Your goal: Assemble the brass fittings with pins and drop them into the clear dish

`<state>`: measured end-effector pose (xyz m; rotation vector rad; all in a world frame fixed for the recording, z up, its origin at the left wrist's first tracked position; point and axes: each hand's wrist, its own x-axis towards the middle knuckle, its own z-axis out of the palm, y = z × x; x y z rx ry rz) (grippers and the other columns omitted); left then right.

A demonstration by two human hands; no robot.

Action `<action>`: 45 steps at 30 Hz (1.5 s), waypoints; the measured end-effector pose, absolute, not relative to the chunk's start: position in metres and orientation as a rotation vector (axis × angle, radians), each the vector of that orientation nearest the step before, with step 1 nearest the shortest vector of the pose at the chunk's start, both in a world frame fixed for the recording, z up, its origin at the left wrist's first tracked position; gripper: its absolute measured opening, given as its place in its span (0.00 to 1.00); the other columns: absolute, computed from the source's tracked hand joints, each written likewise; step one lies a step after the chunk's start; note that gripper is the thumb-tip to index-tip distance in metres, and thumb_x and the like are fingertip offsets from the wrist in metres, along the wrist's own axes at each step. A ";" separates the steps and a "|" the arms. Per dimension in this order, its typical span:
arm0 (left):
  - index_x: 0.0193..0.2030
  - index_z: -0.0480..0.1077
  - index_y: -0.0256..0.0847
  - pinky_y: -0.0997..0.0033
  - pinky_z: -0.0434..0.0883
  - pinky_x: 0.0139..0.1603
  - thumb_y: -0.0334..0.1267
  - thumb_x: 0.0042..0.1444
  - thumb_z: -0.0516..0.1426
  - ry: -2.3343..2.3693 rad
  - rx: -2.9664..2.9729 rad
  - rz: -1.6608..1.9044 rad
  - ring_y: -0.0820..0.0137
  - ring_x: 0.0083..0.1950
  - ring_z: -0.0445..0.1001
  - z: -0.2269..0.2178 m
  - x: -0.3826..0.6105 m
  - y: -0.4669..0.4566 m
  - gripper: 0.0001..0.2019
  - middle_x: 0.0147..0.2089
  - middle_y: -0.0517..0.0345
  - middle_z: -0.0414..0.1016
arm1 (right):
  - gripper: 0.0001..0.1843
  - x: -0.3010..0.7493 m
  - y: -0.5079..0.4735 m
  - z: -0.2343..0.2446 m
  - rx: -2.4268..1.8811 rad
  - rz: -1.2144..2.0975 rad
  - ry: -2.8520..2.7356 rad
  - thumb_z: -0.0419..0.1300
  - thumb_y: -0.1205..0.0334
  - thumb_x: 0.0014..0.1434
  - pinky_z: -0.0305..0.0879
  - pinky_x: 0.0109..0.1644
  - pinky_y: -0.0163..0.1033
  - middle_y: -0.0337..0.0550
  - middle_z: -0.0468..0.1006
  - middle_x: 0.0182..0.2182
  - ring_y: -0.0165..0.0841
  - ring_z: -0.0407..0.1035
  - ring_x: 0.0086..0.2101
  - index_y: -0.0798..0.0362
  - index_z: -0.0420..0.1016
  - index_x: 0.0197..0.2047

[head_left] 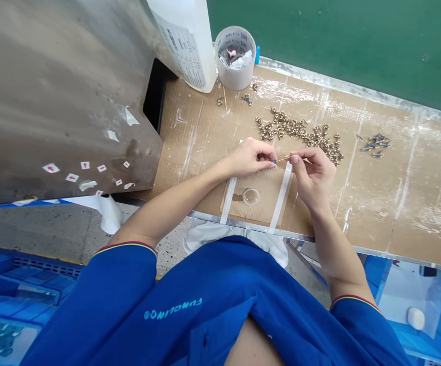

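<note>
My left hand (249,157) pinches a small blue-tipped part (273,161) between thumb and fingertips. My right hand (314,178) holds a thin wooden stick (283,159), whose tip meets that part. Below my hands lies a cardboard square (266,190), fixed to the bench by white tape strips, with a clear plastic ring (251,196) on it. Just beyond my fingers spreads a loose heap of small brass fittings (296,129). Several blue-and-metal parts (376,145) lie further right.
A cardboard-covered bench (396,203) has a metal front edge. Behind it are a green wall (357,35), a plastic cup of scraps (235,58) and a white bottle (184,43). A grey metal housing (53,101) stands at left. Blue crates (22,290) sit below.
</note>
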<state>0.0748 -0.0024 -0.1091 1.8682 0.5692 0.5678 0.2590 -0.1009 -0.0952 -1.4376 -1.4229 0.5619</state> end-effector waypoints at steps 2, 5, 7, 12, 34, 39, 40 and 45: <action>0.34 0.80 0.36 0.74 0.66 0.36 0.34 0.56 0.65 0.567 1.858 0.574 0.74 0.31 0.72 -0.109 0.075 -0.002 0.04 0.31 0.58 0.78 | 0.17 0.259 -0.101 -0.094 -1.450 0.517 -1.452 0.61 0.43 0.70 0.75 0.35 0.39 0.41 0.81 0.33 0.33 0.77 0.32 0.48 0.78 0.39; 0.33 0.80 0.36 0.73 0.66 0.36 0.35 0.55 0.66 0.565 1.829 0.589 0.74 0.31 0.71 -0.108 0.076 -0.002 0.04 0.30 0.58 0.77 | 0.16 0.259 -0.102 -0.093 -1.445 0.450 -1.490 0.61 0.45 0.70 0.74 0.35 0.39 0.41 0.81 0.32 0.33 0.77 0.31 0.48 0.78 0.39; 0.32 0.80 0.36 0.73 0.65 0.36 0.34 0.54 0.67 0.563 1.811 0.592 0.74 0.31 0.70 -0.108 0.076 -0.001 0.04 0.30 0.58 0.76 | 0.15 0.259 -0.102 -0.092 -1.428 0.445 -1.509 0.61 0.47 0.71 0.74 0.35 0.39 0.41 0.81 0.32 0.33 0.77 0.31 0.47 0.78 0.39; 0.33 0.80 0.37 0.74 0.66 0.35 0.33 0.53 0.67 0.573 1.769 0.562 0.74 0.31 0.70 -0.106 0.074 -0.002 0.03 0.29 0.59 0.76 | 0.17 0.257 -0.103 -0.094 -1.415 0.464 -1.533 0.59 0.44 0.71 0.74 0.34 0.40 0.41 0.81 0.32 0.34 0.77 0.32 0.47 0.78 0.39; 0.30 0.77 0.35 0.76 0.69 0.36 0.28 0.52 0.62 0.606 1.713 0.575 0.77 0.30 0.72 -0.112 0.073 0.001 0.01 0.29 0.59 0.78 | 0.07 0.242 -0.110 -0.076 -0.964 0.949 -2.074 0.61 0.63 0.70 0.77 0.47 0.43 0.45 0.81 0.43 0.35 0.77 0.42 0.48 0.80 0.40; 0.31 0.75 0.35 0.75 0.67 0.35 0.32 0.53 0.64 0.632 1.684 0.574 0.76 0.31 0.71 -0.109 0.072 0.004 0.04 0.29 0.59 0.76 | 0.11 0.253 -0.104 -0.080 -1.160 0.945 -1.935 0.63 0.51 0.70 0.76 0.43 0.41 0.43 0.83 0.41 0.35 0.78 0.39 0.47 0.80 0.48; 0.31 0.75 0.35 0.75 0.67 0.36 0.34 0.54 0.64 0.641 1.677 0.572 0.75 0.31 0.71 -0.108 0.071 0.005 0.05 0.29 0.59 0.76 | 0.12 0.257 -0.100 -0.081 -1.255 0.885 -1.871 0.62 0.50 0.70 0.76 0.42 0.41 0.43 0.84 0.41 0.35 0.78 0.38 0.47 0.80 0.48; 0.31 0.73 0.35 0.73 0.68 0.38 0.34 0.54 0.64 0.696 1.681 0.602 0.74 0.33 0.71 -0.102 0.066 0.009 0.06 0.31 0.59 0.75 | 0.09 0.276 -0.068 -0.099 -1.578 0.552 -1.720 0.60 0.57 0.69 0.76 0.47 0.46 0.44 0.82 0.42 0.38 0.76 0.39 0.47 0.79 0.47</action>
